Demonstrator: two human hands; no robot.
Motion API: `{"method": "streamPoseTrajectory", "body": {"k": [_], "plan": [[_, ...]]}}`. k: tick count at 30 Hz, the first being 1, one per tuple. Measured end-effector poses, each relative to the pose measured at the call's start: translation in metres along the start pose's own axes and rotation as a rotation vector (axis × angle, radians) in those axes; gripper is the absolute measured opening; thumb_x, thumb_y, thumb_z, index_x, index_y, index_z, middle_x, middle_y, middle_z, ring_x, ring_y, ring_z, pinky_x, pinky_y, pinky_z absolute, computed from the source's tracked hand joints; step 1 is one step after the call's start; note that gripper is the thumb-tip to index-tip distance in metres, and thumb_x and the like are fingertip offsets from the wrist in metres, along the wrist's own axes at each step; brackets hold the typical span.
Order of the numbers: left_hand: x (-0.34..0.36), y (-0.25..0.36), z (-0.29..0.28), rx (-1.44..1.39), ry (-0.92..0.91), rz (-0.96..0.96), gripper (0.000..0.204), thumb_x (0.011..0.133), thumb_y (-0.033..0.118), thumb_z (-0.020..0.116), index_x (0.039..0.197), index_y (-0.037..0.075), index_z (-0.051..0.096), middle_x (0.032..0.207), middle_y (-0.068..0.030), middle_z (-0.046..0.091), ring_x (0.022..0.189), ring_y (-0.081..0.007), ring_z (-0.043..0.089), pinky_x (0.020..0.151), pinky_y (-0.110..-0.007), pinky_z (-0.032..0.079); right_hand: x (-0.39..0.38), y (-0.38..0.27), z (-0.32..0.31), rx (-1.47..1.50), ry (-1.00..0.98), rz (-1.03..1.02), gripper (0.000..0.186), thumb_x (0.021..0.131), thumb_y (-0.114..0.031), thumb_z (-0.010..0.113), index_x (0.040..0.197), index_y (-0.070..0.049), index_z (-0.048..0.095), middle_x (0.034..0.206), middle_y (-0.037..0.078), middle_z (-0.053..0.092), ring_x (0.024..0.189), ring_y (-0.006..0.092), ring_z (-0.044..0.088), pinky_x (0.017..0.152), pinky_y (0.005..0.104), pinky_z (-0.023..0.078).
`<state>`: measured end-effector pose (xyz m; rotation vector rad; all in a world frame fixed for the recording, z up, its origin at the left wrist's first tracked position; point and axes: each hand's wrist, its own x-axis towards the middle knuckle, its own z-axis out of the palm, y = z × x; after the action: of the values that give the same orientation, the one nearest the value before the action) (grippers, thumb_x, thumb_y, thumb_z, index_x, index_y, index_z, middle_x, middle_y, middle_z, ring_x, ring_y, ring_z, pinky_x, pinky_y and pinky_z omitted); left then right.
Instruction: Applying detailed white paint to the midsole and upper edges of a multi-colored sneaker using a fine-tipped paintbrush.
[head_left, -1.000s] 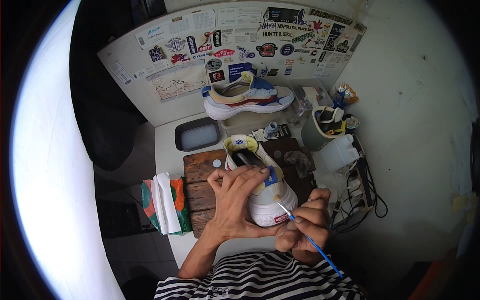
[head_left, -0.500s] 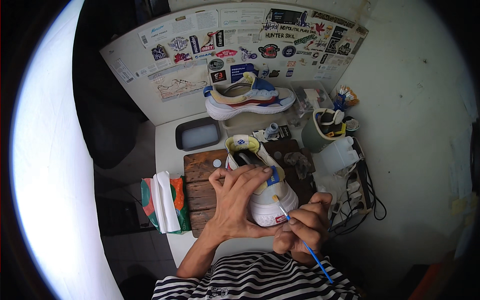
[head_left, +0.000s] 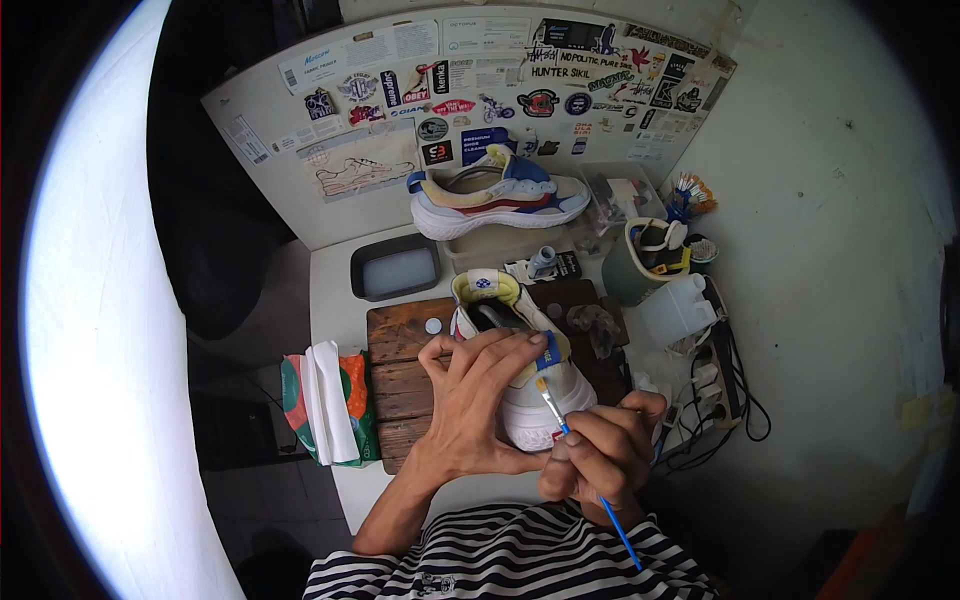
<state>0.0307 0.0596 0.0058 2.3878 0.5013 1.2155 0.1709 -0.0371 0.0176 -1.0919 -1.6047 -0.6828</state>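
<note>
A white and grey sneaker (head_left: 575,388) with a yellow lining stands on a dark wooden board (head_left: 400,375), its near end toward me. My left hand (head_left: 470,395) is closed on it, fingers across the upper beside a blue patch (head_left: 547,352) and thumb low along the sole. Between the fingertips of my right hand (head_left: 605,450) is a slim paintbrush (head_left: 623,535) with a blue handle. Its tan bristles meet the grey upper just below the blue patch. The left hand covers much of the sneaker's left side.
Behind, a matching sneaker (head_left: 500,212) rests on a clear box. A dark tray (head_left: 354,275) holds cloudy liquid. Tissues (head_left: 325,405) lie left of the board. On the right are a bin (head_left: 628,275), a white jug (head_left: 680,310) and cables (head_left: 738,400); a small grey bottle (head_left: 541,262) stands behind the board.
My right hand has shifted slightly, taking the brush tip up and left across the upper toward the blue patch. The left hand and the sneaker stay put.
</note>
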Motion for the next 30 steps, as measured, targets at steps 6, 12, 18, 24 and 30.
{"method": "streamPoseTrajectory", "body": {"k": [6,12,18,24,30], "plan": [[0.000,0.002,-0.001,-0.004,-0.008,-0.015,0.105,0.048,0.054,0.089,0.135,0.006,0.054,0.124,-0.0114,0.061,0.121,-0.0290,0.052,0.101,-0.051,0.022,-0.004,0.000,-0.008,0.040,-0.044,0.027,0.023,0.087,-0.028,0.065,0.102,-0.013,0.055,0.081,0.000,0.066,0.066,0.0131,0.059,0.075,0.0388,0.037],[0.002,0.004,0.001,0.002,0.026,-0.030,0.105,0.047,0.054,0.090,0.134,0.006,0.055,0.123,-0.0097,0.062,0.119,-0.0260,0.053,0.099,-0.049,0.023,-0.006,0.005,-0.005,0.060,0.027,0.023,0.021,0.091,-0.028,0.055,0.098,-0.009,0.050,0.073,0.005,0.063,0.056,0.0154,0.054,0.072,0.0419,0.036],[-0.001,0.002,-0.003,0.013,0.042,-0.026,0.108,0.045,0.055,0.092,0.133,0.005,0.056,0.124,-0.0107,0.062,0.118,-0.0260,0.054,0.099,-0.048,0.024,0.001,0.007,-0.004,0.074,0.022,0.074,0.020,0.087,-0.022,0.055,0.100,-0.008,0.049,0.075,0.006,0.063,0.057,0.0155,0.053,0.076,0.0430,0.037],[-0.001,0.004,-0.001,-0.017,0.077,-0.041,0.102,0.047,0.051,0.091,0.132,0.006,0.056,0.121,-0.0084,0.064,0.119,-0.0250,0.055,0.100,-0.049,0.020,-0.002,0.004,-0.007,0.132,0.027,0.118,0.022,0.086,-0.022,0.056,0.100,-0.008,0.049,0.074,0.006,0.061,0.057,0.0160,0.053,0.075,0.0439,0.037],[-0.006,0.000,-0.002,0.009,0.105,-0.043,0.103,0.047,0.050,0.092,0.132,0.006,0.055,0.121,-0.0098,0.064,0.117,-0.0269,0.055,0.100,-0.049,0.022,-0.007,0.012,0.001,0.268,0.131,0.156,0.019,0.081,-0.013,0.047,0.098,-0.005,0.047,0.070,0.006,0.057,0.058,0.0152,0.048,0.077,0.0432,0.036]]}}
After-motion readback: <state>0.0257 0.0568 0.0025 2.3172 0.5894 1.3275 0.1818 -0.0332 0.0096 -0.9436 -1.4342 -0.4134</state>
